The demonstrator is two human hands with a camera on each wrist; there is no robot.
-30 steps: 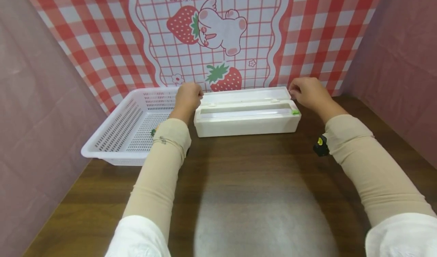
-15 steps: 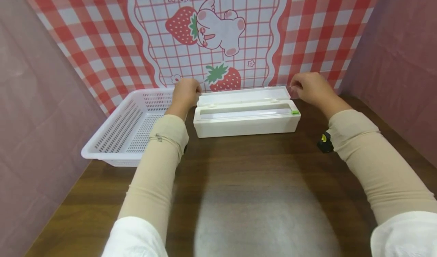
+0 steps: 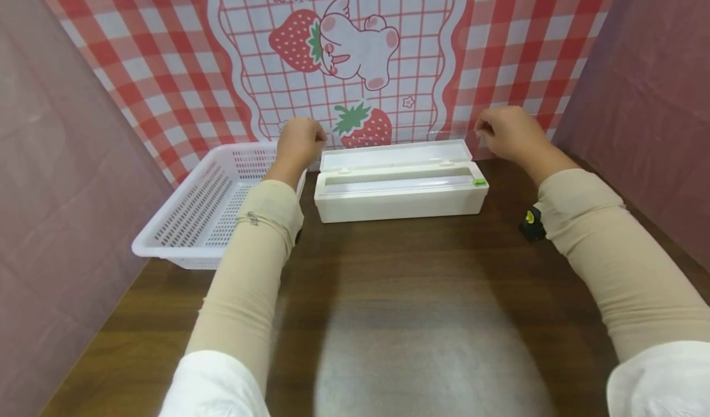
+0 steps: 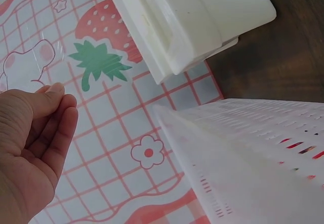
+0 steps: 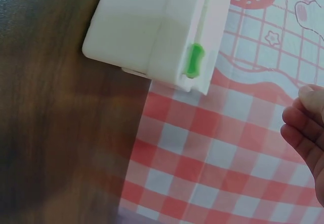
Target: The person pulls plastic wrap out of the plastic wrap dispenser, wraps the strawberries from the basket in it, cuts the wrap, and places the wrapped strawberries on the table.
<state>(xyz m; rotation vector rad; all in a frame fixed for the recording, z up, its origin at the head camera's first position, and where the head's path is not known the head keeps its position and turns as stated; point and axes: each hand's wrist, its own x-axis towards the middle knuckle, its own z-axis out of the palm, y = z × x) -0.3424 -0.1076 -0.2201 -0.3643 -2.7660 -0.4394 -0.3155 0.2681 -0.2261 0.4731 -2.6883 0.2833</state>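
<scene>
- Left hand and right hand each pinch, thumb against fingers, apparently holding edges of clear film.
- The clear film spans between them: probably light, limp, clingy, easily torn; best held near its corners.
- White box, lid raised, on the counter, at 4 o'clock from the left hand.
- White basket: 8 o'clock from it.
</scene>
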